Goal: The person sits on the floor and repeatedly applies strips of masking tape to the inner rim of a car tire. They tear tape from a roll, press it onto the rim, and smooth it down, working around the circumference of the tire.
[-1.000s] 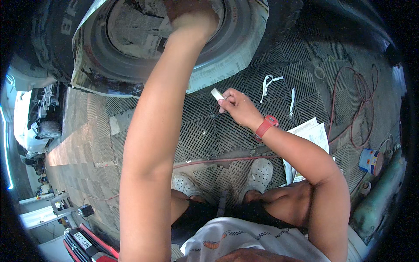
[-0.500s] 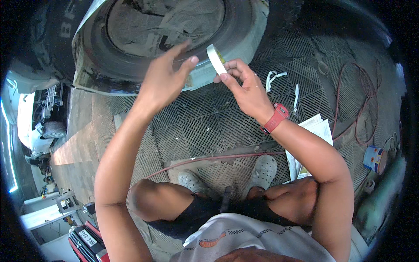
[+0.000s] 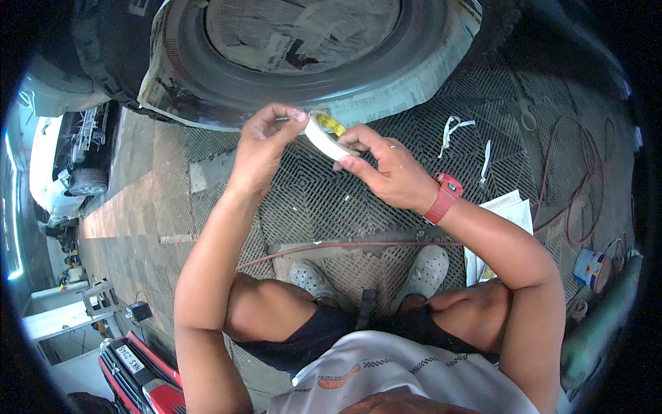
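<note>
A white roll of masking tape (image 3: 323,143) with a yellow inner core is held in front of me, just short of the wheel. My right hand (image 3: 386,165) grips its right side, fingers through the core and thumb on the outside. At its upper left edge, the thumb and forefinger of my left hand (image 3: 265,141) are pinched together at the tape; a loose end between them is too small to make out. Beyond the hands stands a tire (image 3: 276,93), its wheel face covered with newspaper (image 3: 303,41) and more newspaper sheets (image 3: 393,100) set behind its rim.
Torn tape strips (image 3: 453,134) lie on the ribbed floor mat (image 3: 331,196). Folded newspapers (image 3: 514,207) rest by my right forearm. A red hose (image 3: 365,244) crosses before my feet and coils at right, near a blue can (image 3: 591,268). A white vehicle (image 3: 62,165) stands far left.
My left hand has come from the tire to the tape roll, its fingers closing at the edge. The right hand has lowered slightly with the roll, and the view has shifted.
</note>
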